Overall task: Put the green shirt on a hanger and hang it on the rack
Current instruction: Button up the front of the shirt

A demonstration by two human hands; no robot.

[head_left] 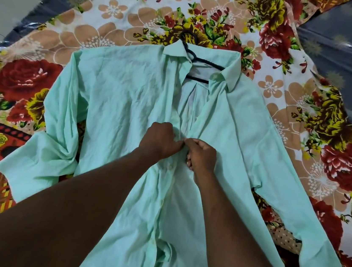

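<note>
The green shirt (120, 95) lies face up and spread out on a floral sheet (303, 100) over a bed, with a black hanger (210, 63) tucked inside its collar (the hook pokes out above). At mid-chest the left hand (161, 140) and right hand (202, 156) meet, their fingers curled and pinching the two front edges together.

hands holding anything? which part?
Both hold the shirt. The left hand and right hand each pinch an edge of its front opening at mid-chest, where the two edges meet.
</note>
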